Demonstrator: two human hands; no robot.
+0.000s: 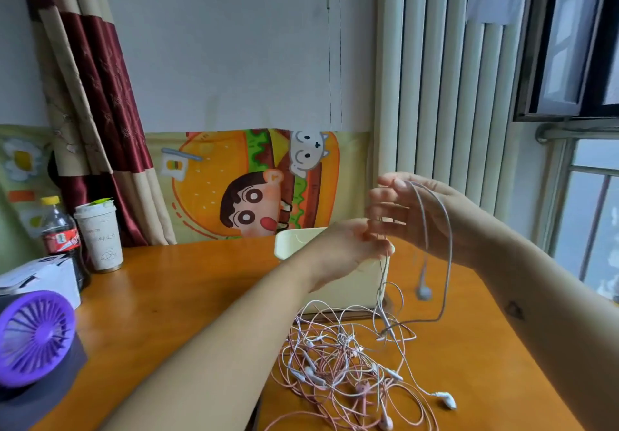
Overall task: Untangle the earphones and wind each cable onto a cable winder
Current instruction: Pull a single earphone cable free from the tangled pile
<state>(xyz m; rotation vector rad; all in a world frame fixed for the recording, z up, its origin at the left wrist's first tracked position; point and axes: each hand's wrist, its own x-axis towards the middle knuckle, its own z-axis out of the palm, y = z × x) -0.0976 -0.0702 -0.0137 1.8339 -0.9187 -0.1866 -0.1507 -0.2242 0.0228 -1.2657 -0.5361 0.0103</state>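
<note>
Showing red label on bottle [62,239] and scribbles on cup [100,236], neither readable. Leaving room on table [187,283] L of tangle; box [294,241] sitting close behind hands. Seeing earphones [341,370] lying as pink + white tangle nr front edge. Pinching one raised cable [447,246] w/ left hand [348,246]; draping it over right hand [415,209], fingers spread apart.

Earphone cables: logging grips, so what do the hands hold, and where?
The left hand pinches a thin white earphone cable mid-length; another stretch drapes over the open right hand.

Head cam, fwd/down, close over table [167,296]
</note>
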